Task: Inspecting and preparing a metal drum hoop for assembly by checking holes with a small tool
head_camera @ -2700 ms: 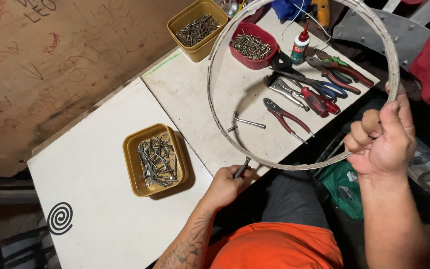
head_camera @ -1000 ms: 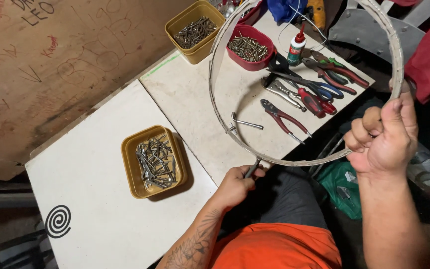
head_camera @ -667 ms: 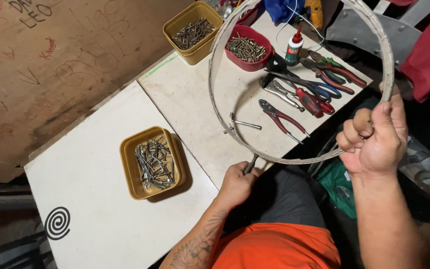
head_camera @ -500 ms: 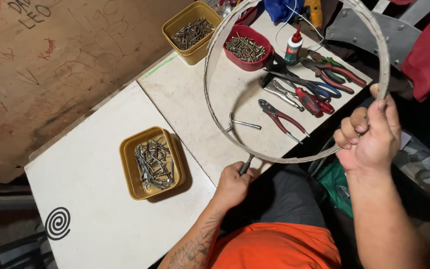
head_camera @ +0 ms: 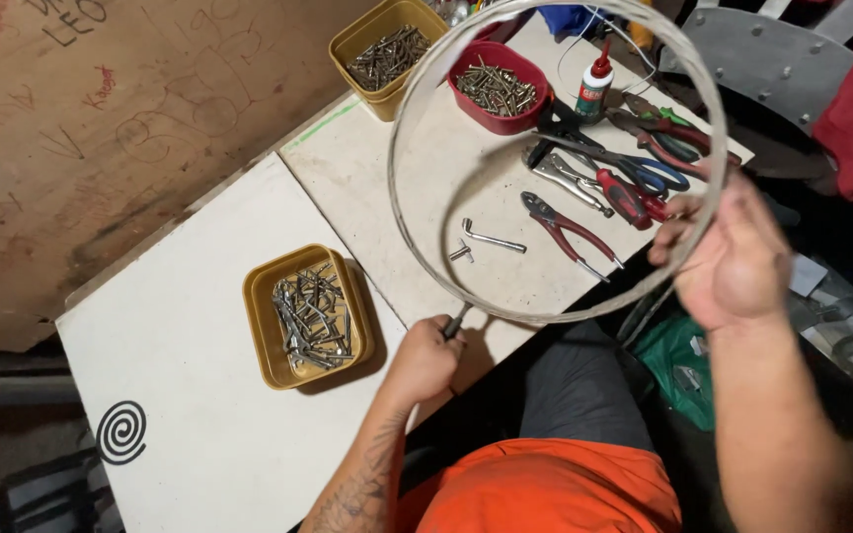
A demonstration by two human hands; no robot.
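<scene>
Metal hoop stands tilted above the table, right hand fingers closed on its right rim, left hand fingers clenched round a dark tool meeting the hoop's lowest point nearest the body.

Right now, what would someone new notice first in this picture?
A big metal hoop fills the middle, held above the white table: the right hand holds its right edge, and the left hand holds a small tool against its bottom. Below left of it sits a yellow tray of metal parts; behind it are a red bowl of screws and a row of pliers.
</scene>
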